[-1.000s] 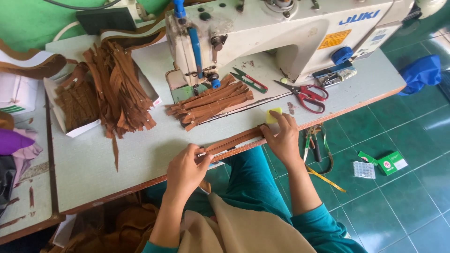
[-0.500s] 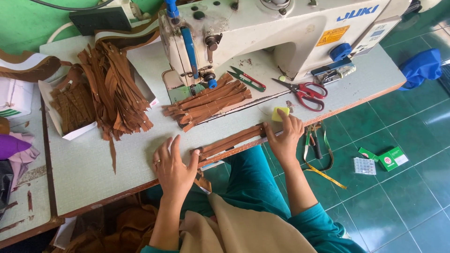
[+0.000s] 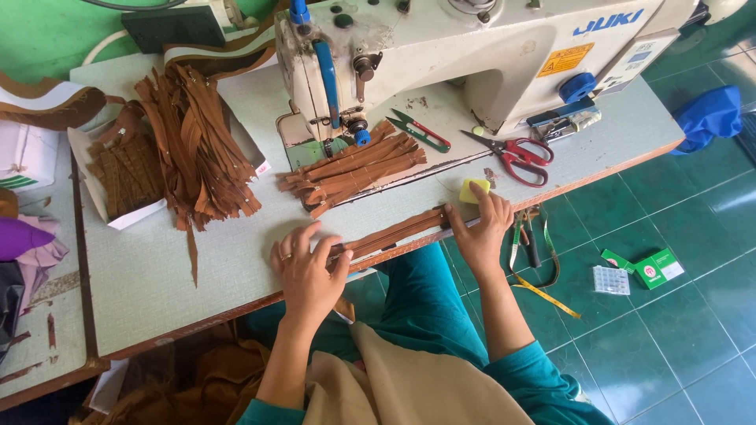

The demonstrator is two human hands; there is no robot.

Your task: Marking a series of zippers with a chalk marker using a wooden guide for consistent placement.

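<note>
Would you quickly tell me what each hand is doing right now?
Left hand: open, fingers spread, pressing one end of the brown strips on the table edge.
Right hand: open, flat on the strips' other end, beside a yellow block.

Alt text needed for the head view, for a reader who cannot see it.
Seen from above, a person's left hand and right hand press the two ends of a brown zipper strip flat along the near edge of a sewing table. Behind it lie a stack of similar strips, red-handled scissors and a white sewing machine.
</note>
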